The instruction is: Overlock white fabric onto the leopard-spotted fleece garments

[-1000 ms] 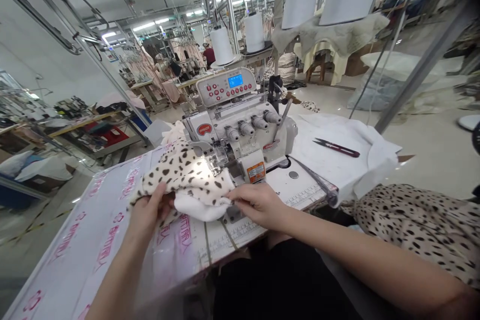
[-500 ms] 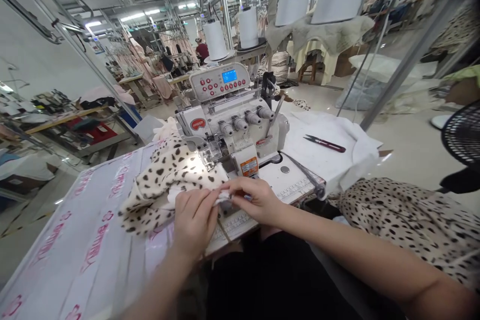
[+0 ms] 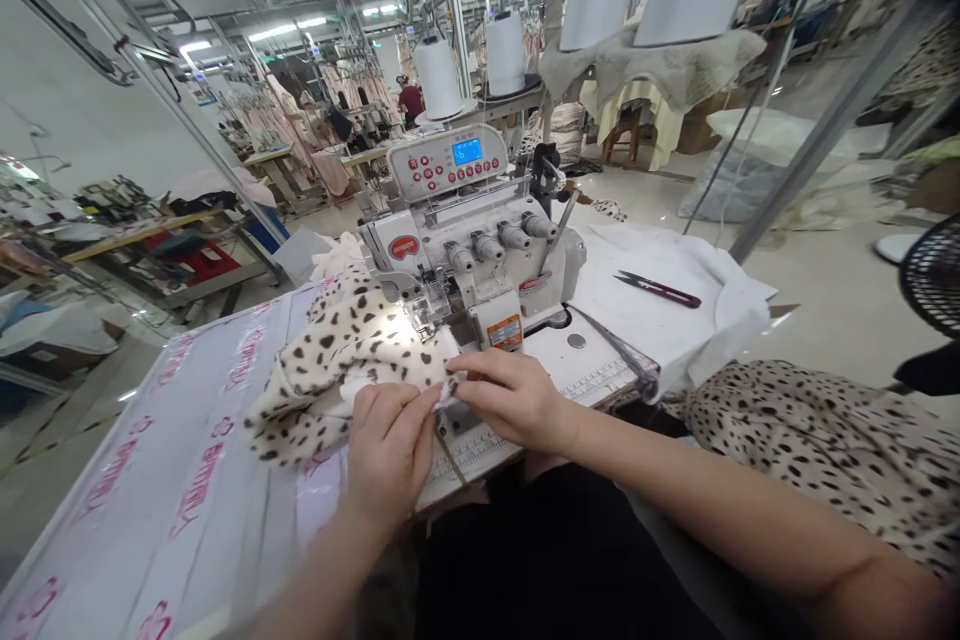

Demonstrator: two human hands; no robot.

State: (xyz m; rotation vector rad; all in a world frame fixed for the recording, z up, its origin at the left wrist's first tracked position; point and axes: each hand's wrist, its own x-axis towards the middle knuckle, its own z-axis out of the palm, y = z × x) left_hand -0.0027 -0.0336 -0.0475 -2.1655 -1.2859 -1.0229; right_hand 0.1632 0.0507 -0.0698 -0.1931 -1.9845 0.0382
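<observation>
Our left hand (image 3: pixel 388 450) is curled, fingers closed on the near edge of the spotted fleece piece (image 3: pixel 330 375). Our right hand (image 3: pixel 510 400) comes in from the right, partly closed, its fingertips (image 3: pixel 469 368) pinching the same edge. The two hands nearly meet at a small gathered fold, with white lining (image 3: pixel 356 390) showing at the edge.

The piece lies bunched on the table (image 3: pixel 172 460), its long axis running from lower left to upper right. Its far end points at the presser foot (image 3: pixel 421 317) of the overlock machine (image 3: pixel 469 240) and sits just beside it. The near edge overhangs a printed ruler strip (image 3: pixel 480 450).

Right of the machine, red-handled thread snips (image 3: pixel 658 289) rest on a white fabric pile (image 3: pixel 660 330). Further right, off the table edge, sits a heap of spotted fabric (image 3: pixel 810 450). Two white thread cones (image 3: pixel 505 52) stand behind the machine.
</observation>
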